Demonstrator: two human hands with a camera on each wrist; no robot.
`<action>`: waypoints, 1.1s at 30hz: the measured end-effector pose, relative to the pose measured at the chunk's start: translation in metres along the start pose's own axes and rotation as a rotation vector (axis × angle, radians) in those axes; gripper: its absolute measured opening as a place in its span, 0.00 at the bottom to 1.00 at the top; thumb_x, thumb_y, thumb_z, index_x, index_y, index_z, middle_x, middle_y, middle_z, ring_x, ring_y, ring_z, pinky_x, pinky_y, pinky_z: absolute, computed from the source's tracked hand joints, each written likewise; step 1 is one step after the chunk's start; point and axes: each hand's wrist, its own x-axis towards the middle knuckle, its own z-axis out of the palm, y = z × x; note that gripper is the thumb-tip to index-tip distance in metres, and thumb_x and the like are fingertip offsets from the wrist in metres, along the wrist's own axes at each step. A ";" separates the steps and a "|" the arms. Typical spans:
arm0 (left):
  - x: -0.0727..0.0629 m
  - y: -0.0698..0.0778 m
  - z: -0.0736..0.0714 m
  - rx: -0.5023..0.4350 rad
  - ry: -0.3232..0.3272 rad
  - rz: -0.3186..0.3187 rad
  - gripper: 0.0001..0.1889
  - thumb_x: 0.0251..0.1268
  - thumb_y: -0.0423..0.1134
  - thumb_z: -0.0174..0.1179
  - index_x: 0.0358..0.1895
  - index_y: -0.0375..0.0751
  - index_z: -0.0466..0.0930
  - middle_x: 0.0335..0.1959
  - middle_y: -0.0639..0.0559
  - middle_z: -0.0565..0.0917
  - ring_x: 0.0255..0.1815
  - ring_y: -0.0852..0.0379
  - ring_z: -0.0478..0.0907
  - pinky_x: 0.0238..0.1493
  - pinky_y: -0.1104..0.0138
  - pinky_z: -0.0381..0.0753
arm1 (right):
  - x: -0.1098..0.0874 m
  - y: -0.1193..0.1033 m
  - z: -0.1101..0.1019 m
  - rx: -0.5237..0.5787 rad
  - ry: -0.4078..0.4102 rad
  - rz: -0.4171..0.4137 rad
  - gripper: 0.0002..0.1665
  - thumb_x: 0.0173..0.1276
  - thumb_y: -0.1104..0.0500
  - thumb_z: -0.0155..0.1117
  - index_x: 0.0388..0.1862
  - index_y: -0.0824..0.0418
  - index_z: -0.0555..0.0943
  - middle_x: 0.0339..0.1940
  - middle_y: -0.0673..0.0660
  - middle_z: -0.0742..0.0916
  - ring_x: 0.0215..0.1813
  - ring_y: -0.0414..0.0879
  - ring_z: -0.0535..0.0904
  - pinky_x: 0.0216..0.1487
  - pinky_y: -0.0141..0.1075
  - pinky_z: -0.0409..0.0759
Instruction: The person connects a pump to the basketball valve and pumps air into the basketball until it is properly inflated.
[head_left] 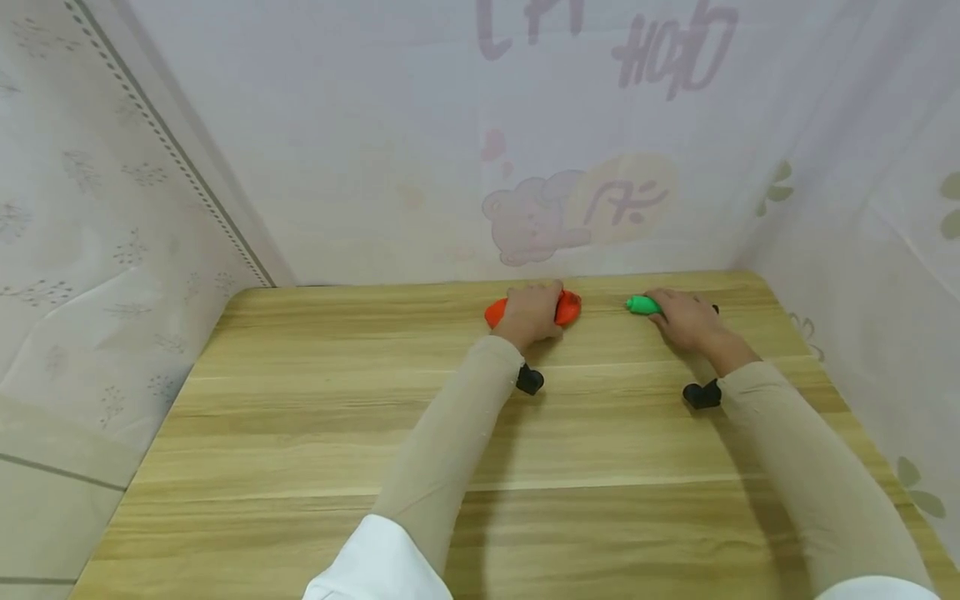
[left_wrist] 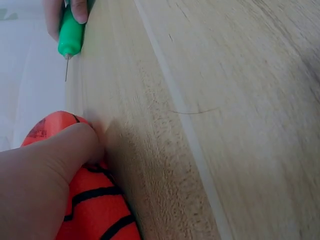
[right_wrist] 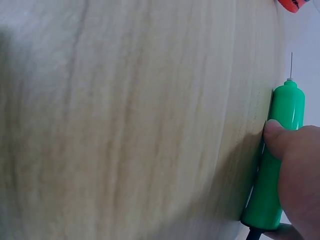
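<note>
Near the table's far edge, my left hand (head_left: 531, 312) grips an orange ball with black lines (head_left: 569, 308), which looks flattened and deflated. In the left wrist view the thumb lies across the ball (left_wrist: 95, 200), while the other fingers are hidden. To the right, my right hand (head_left: 686, 318) holds a green ball pump (head_left: 642, 305) lying along the table. Its thumb presses the side of the pump (right_wrist: 287, 105) in the right wrist view. A thin metal needle (right_wrist: 291, 65) sticks out of the pump's end, pointing toward the ball, with a gap between them.
Both hands work over a wooden table (head_left: 300, 433) with rounded far corners. A printed cloth (head_left: 375, 167) rises behind its far edge, and more patterned cloth (head_left: 885, 292) stands along the right side. Black wrist mounts (head_left: 530, 380) show under both sleeves.
</note>
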 end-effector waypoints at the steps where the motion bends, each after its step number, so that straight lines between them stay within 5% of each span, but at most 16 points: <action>1: 0.000 0.000 0.000 -0.002 -0.003 0.001 0.34 0.57 0.54 0.74 0.62 0.50 0.67 0.49 0.51 0.81 0.51 0.50 0.78 0.57 0.48 0.73 | -0.001 -0.001 0.000 -0.001 0.000 0.001 0.27 0.81 0.59 0.52 0.74 0.67 0.64 0.70 0.73 0.73 0.68 0.73 0.70 0.65 0.69 0.64; 7: -0.001 -0.001 0.002 -0.010 -0.011 0.032 0.33 0.57 0.50 0.74 0.61 0.48 0.66 0.49 0.50 0.81 0.52 0.50 0.78 0.57 0.49 0.75 | -0.002 -0.001 -0.003 -0.020 -0.008 0.008 0.28 0.81 0.58 0.52 0.74 0.68 0.63 0.68 0.74 0.75 0.66 0.73 0.72 0.64 0.68 0.67; 21: -0.012 -0.003 -0.004 -0.077 -0.012 0.095 0.12 0.59 0.43 0.68 0.39 0.48 0.73 0.32 0.56 0.76 0.35 0.56 0.74 0.36 0.61 0.75 | -0.018 -0.005 -0.012 -0.079 0.098 -0.101 0.26 0.78 0.62 0.57 0.70 0.72 0.68 0.57 0.74 0.81 0.56 0.70 0.80 0.55 0.62 0.77; 33: -0.042 -0.034 -0.009 -0.136 0.057 0.157 0.10 0.58 0.38 0.66 0.37 0.49 0.72 0.28 0.56 0.73 0.30 0.57 0.72 0.32 0.65 0.70 | -0.047 -0.027 -0.030 -0.134 0.218 -0.251 0.27 0.75 0.61 0.63 0.69 0.69 0.71 0.59 0.69 0.82 0.59 0.68 0.79 0.57 0.60 0.77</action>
